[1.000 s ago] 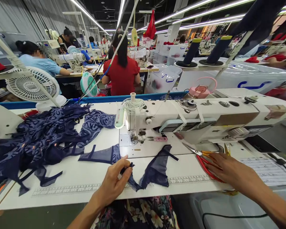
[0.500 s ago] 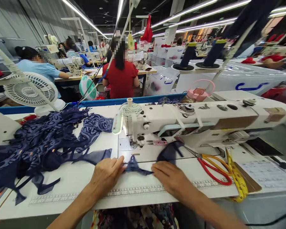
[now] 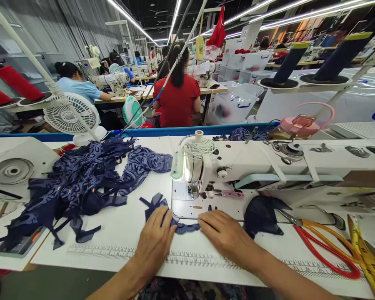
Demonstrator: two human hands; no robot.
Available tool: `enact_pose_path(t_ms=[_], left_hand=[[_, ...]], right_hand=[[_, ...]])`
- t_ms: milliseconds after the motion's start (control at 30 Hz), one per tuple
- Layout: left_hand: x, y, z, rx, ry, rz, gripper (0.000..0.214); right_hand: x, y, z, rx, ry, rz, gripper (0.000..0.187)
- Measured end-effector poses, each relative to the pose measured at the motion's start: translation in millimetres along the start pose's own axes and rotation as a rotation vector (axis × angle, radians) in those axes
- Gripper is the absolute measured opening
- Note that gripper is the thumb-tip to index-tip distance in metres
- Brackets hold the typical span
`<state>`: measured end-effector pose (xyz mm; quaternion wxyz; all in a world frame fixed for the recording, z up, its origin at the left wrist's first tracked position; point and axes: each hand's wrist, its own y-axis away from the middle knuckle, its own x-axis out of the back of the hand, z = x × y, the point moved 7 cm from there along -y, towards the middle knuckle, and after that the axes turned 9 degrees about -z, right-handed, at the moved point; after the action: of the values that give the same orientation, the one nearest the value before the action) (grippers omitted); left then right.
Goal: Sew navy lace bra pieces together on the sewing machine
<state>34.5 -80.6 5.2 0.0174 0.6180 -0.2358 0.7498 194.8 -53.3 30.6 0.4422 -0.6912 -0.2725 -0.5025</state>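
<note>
Long ceiling strip lights [image 3: 129,18] above rows of worktables [image 3: 181,89].
</note>
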Motion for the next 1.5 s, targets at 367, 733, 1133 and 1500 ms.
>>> enact_pose_path(t_ms=[367,733,1133,1500], left_hand=[[-31.2,-49,27,-0.186,0.188,-0.252,0.047],[-27.9,-55,25,-0.161,0.213,-0.260,0.049],[26.7,-8,-15,0.149,-0.142,-0.130,0.046],[52.5,-139,-142,0.315,0.590,0.095,0.017]], right_hand=[[20,7,31,-0.112,0.000,0.124,0.015],[23,10,44,-0.166,-0.042,0.176,0.012],[23,9,36,-0.045,0.058,0.191,0.012],[25,-43,-24,0.073,-0.229,0.071,0.015]])
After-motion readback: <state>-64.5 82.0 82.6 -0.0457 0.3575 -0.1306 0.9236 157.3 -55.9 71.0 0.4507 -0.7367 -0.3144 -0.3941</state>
